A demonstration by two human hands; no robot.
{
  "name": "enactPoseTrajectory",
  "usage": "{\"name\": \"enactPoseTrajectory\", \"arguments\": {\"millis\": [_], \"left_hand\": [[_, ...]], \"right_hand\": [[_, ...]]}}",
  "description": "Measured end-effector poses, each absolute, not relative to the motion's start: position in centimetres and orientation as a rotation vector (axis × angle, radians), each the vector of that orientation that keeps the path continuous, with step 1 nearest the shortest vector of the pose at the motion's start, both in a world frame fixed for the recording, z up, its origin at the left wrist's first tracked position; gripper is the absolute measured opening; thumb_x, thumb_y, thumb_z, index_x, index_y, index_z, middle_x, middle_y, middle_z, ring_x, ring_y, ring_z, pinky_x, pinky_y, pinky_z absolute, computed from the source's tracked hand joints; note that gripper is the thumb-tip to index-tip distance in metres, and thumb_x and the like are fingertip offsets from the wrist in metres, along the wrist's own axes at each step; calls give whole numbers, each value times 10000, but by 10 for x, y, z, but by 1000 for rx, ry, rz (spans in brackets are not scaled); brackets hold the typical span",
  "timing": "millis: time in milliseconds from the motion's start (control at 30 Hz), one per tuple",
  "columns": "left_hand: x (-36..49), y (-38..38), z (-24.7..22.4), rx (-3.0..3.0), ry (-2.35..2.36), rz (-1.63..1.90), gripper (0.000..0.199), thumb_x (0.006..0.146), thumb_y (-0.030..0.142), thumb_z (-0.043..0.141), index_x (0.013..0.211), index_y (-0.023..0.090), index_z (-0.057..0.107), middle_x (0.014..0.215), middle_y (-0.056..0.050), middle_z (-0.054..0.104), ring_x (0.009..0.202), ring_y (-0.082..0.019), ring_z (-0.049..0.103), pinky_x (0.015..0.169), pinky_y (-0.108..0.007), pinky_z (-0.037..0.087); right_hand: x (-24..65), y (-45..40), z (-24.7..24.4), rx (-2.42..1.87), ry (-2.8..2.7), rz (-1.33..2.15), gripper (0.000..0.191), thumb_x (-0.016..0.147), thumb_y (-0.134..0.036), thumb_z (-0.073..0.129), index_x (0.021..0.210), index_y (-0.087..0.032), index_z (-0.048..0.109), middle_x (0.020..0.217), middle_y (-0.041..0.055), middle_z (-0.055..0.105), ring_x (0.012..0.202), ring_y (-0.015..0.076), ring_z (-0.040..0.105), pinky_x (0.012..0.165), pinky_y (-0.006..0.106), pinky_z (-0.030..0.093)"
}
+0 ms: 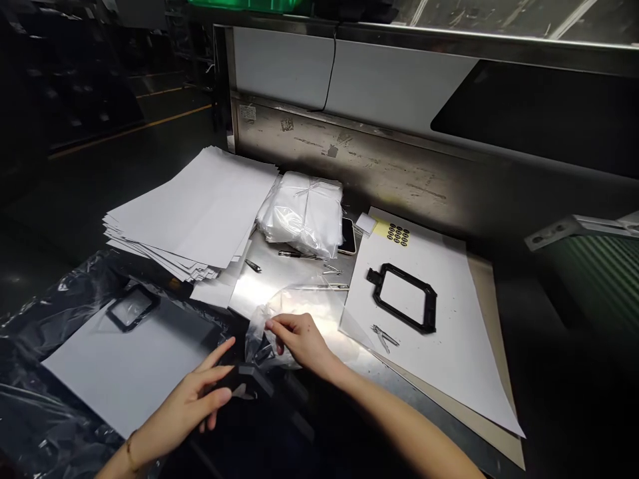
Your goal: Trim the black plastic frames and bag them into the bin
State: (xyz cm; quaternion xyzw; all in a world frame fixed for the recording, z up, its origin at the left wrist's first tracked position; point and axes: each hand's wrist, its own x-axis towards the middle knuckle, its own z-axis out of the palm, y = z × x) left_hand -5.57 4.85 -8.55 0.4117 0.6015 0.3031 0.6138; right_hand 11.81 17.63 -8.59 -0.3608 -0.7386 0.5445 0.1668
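Observation:
My right hand (299,342) pinches the edge of a clear plastic bag (294,313) between thumb and fingertips, and something dark shows inside the bag's lower corner. My left hand (184,406) hangs to the left of it with fingers spread, close to a small grey piece (244,392) but apparently not holding it. A black plastic frame (402,298) lies on a white sheet (449,352) at the right, with metal tweezers (384,337) just below it. A second black frame (132,307) lies on a grey sheet (124,366) to my left.
A tall stack of white paper (190,213) and a bagged white bundle (302,213) stand at the back. A phone (348,236), a sticker sheet (398,234) and a pen (298,254) lie nearby on the steel bench. A steel wall (349,153) closes the back.

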Motion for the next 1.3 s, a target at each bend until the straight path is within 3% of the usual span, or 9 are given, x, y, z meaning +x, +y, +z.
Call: {"name": "enactPoseTrajectory", "arguments": {"millis": [67,133,200,300,533,800,867,967,1300], "left_hand": [[-51,57,-83,966,1380,653,323,759,369,483,1075,341,545,1433,-19,35,532,-61,520,407,-216,386],[-51,62,-83,966,1382,639,333,762,366,476,1081,302,550,1345,-64,246,563,-85,520,393,-205,372],[-53,63,-84,968,1380,643,325,768,365,465,1059,262,568,1092,-64,443,566,-99,495,384,-195,360],[-61,57,-85,958,1422,662,298,770,373,457,984,219,596,817,-10,419,560,-108,449,373,-193,369],[-71,41,-87,895,1499,676,318,780,392,428,1005,220,574,856,-10,381,539,-98,442,376,-216,407],[-63,52,-106,889,1592,695,395,726,368,516,1106,262,538,1162,-95,404,514,-104,514,321,-211,398],[-63,49,-107,867,1634,688,437,732,368,507,1142,221,509,908,-82,562,480,-125,520,313,-205,390],[-66,38,-103,802,1688,669,506,762,394,453,1195,133,447,477,20,502,429,-150,501,328,-211,402],[-71,23,-118,585,1459,876,425,768,373,476,1126,145,494,534,17,512,511,-133,447,429,-231,401]], "right_hand": [[107,178,-82,-962,-2099,1637,367,833,-381,378,666,-139,597,430,-31,467,400,78,437,434,187,336],[102,181,-76,-887,-2126,1695,382,831,-404,373,699,-145,621,425,-36,462,390,81,442,419,187,339],[105,185,-71,-838,-2169,1678,370,815,-413,403,687,-153,633,455,-25,477,423,89,447,430,194,338],[122,190,-67,-811,-2253,1538,274,749,-392,521,649,-168,642,565,10,514,538,114,451,494,216,337],[157,163,-76,-696,-2460,1615,176,779,-264,485,761,-174,636,494,-27,469,405,70,348,393,186,273],[101,149,-76,-326,-2428,1596,272,843,-209,360,989,-191,589,800,21,619,667,119,531,613,198,393],[110,149,-80,-137,-2567,1450,266,822,-195,386,993,-193,589,765,28,627,644,124,535,585,198,386],[142,149,-94,-369,-2686,1142,243,824,-190,366,911,-195,592,647,28,583,535,120,475,502,221,330],[157,103,-146,-377,-2603,1308,154,810,-248,401,744,-227,539,598,10,519,545,132,452,521,241,347]]}}
